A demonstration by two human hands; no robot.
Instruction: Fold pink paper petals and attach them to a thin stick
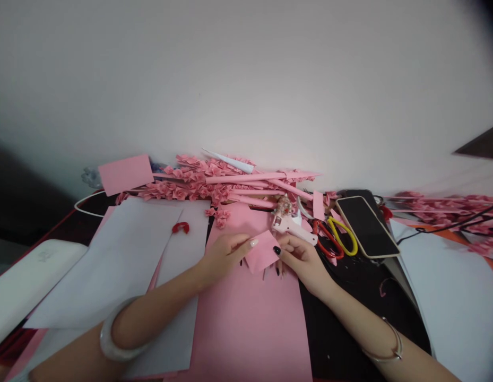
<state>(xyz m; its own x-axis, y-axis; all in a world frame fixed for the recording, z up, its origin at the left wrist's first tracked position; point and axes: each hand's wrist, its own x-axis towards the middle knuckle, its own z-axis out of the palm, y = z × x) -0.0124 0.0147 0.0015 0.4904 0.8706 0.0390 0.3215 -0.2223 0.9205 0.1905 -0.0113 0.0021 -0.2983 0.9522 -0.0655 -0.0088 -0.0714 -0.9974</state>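
Head view: a dark desk [349, 339] stretches below a pale wall, with white sheets [111, 249] over its left side and a long pink sheet [250, 323] reaching down the middle toward its near edge. Pink paper flowers [198, 180] lie heaped along the far edge. A phone [368, 225] rests right of the scissors with red and yellow handles, and a glue gun [292, 225] sits just beyond the hands. Above the pink sheet, the left hand [226, 257] and right hand [302, 260] pinch opposite sides of a small pink square [262, 252].
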